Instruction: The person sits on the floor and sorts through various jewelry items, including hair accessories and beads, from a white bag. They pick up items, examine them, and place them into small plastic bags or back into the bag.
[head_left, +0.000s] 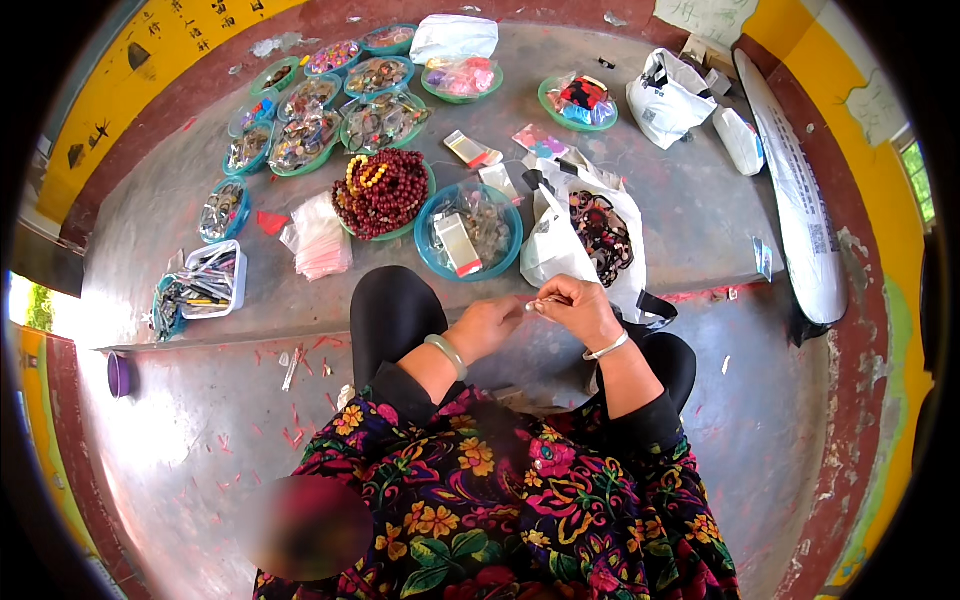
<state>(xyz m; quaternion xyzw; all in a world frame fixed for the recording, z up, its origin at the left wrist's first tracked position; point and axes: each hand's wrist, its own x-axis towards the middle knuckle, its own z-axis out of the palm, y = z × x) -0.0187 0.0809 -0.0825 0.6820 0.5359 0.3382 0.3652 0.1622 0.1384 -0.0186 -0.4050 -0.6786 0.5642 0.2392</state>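
Both hands [535, 315] pinch a tiny piece [535, 304] together before the bowl of red beads [385, 195].

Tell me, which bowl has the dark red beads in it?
The green bowl in the middle, heaped with dark red beads and a yellow strand. The blue bowl beside it holds clear packets.

Both hands, left hand [487, 327] and right hand [580, 310], meet with fingers pinched.

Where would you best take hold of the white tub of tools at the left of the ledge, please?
Take the white tub by its bare near rim, coming from above on the side facing the person. It stands upright and open, and the tools poke out toward its left end, so a grip there would catch them; the right end looks freer.
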